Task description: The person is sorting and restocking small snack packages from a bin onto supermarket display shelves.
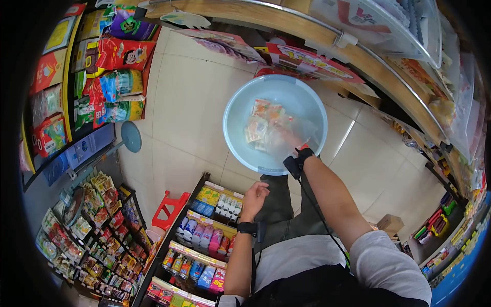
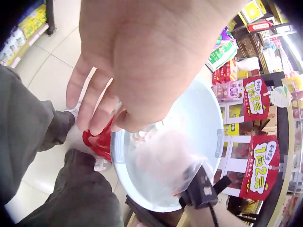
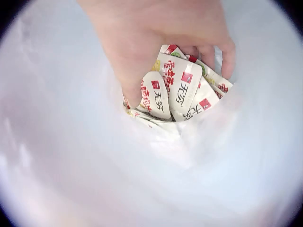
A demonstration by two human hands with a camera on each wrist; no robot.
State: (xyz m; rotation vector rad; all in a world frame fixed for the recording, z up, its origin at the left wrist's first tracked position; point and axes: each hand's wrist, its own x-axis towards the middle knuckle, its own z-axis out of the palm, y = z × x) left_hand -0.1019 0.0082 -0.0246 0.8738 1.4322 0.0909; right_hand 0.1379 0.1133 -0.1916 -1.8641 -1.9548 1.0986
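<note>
Right grip (image 3: 156,38) clenched on snack sachets (image 3: 176,90) inside the pale blue basin (image 1: 238,110).
We see the sachets bunched under its curled fingers (arm stretched out into the basin); left grip (image 1: 254,197) hangs loosely curled, holding nothing.

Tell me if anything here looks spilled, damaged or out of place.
Nothing stands out. The snack packets lie inside the pale basin, none visibly spilled; the right hand grips a bunch of them, and the left hand holds nothing.

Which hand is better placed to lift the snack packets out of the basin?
Right: the right hand grips the packets inside the basin; the left hand hangs outside it, holding nothing.
</note>
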